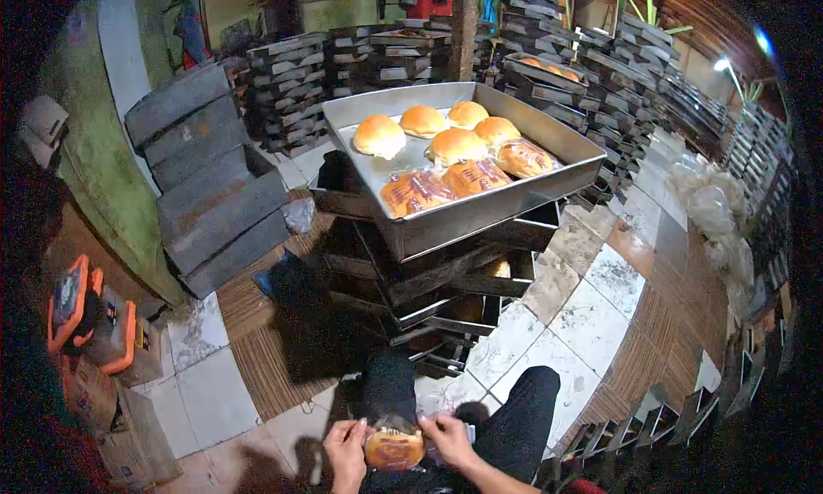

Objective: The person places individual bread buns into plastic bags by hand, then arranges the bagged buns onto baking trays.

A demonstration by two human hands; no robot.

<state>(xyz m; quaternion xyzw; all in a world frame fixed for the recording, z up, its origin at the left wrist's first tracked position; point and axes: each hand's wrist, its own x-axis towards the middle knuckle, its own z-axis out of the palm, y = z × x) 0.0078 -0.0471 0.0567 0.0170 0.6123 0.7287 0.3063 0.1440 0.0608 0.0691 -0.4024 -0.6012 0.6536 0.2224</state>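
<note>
Bun (394, 450) sits between the hands, just below their grip; left hand (345, 449) and right hand (448, 437) each pinch an upper side of its clear wrapper (397, 423) — probably best held evenly taut, without squashing it.

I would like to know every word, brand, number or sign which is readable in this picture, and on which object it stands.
No text is readable here.
Wrapped buns in the metal tray: dark print, too blurred to read.
Wrapped bun near the bottom edge: dark print, also too blurred.
Cardboard box at lower left: small marks, too unclear to read.
</note>
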